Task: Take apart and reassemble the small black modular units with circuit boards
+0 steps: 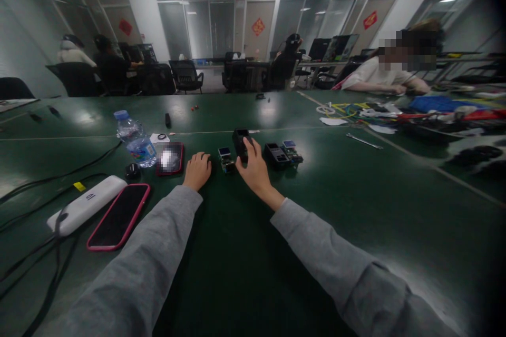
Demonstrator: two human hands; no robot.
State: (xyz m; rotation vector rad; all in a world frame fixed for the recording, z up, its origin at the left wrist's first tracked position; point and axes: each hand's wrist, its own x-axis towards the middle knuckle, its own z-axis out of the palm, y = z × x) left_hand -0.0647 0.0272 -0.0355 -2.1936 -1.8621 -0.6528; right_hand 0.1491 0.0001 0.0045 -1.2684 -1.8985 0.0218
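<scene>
My left hand [198, 169] rests palm down on the green table, its fingers loosely spread and holding nothing. Left of it lies a red-edged device [178, 160], partly blurred out. My right hand [254, 167] has thumb and fingers about a black plastic casing [239, 137], partly hidden by the fingers. Between my two hands sits a small circuit board with a screen [225, 159]. Just right of my right hand is a second black casing [276, 154], with cut-outs in its face. Another circuit board with a screen [291, 151] sits against that casing's right side.
A water bottle [136, 141], a pink-edged phone [118, 218], a white power bank [89, 204] and black cables crowd the left. A wrench [364, 141] lies to the right, before a heap of cables [356, 110]. A person [371, 76] leans on the far right; others sit behind.
</scene>
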